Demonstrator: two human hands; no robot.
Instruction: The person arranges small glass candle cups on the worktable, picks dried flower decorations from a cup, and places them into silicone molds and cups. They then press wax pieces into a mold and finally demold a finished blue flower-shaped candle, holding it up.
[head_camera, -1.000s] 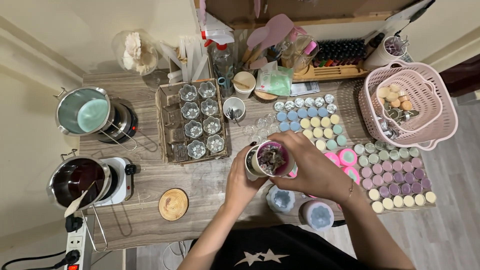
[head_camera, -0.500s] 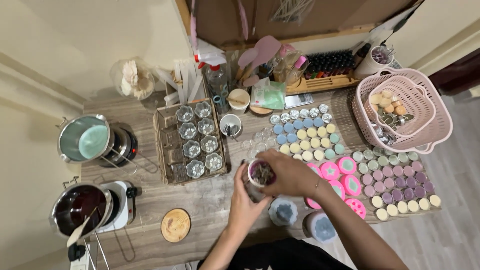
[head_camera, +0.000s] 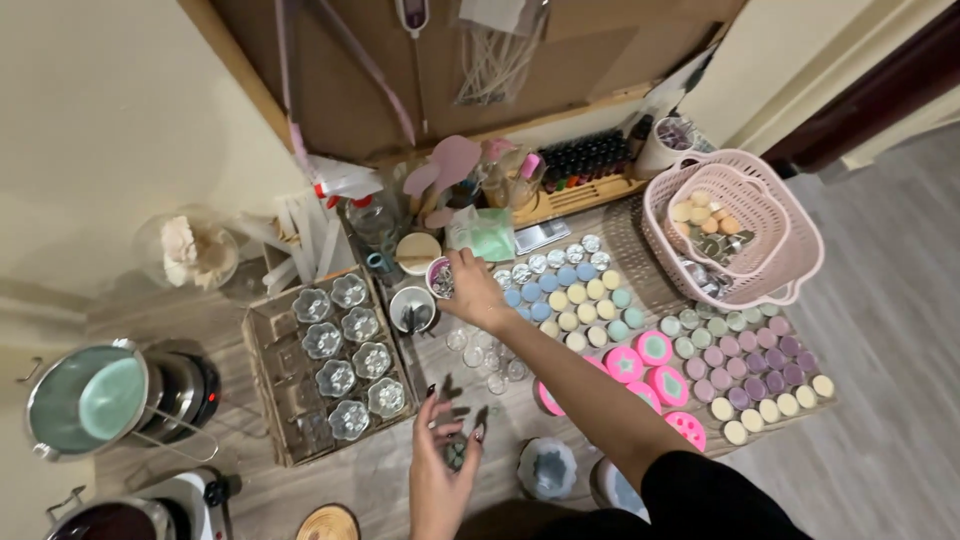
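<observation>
We are reaching our right hand (head_camera: 472, 290), fingers pinching, into a small cup (head_camera: 440, 278) near the tabletop's far edge; our left hand (head_camera: 445, 455), spread, is cradling a light, fragile-looking small jar (head_camera: 456, 452).

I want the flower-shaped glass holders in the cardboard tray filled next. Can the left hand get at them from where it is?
Probably yes. The left hand hovers just right of the cardboard tray, the flower-shaped glass holders sit open-topped, and nothing lies between them.

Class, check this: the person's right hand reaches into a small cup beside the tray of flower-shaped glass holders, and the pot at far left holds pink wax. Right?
Not quite. The head view shows the pot holding pale green wax, not pink. The right hand does reach to the small cup beside the tray.
</observation>
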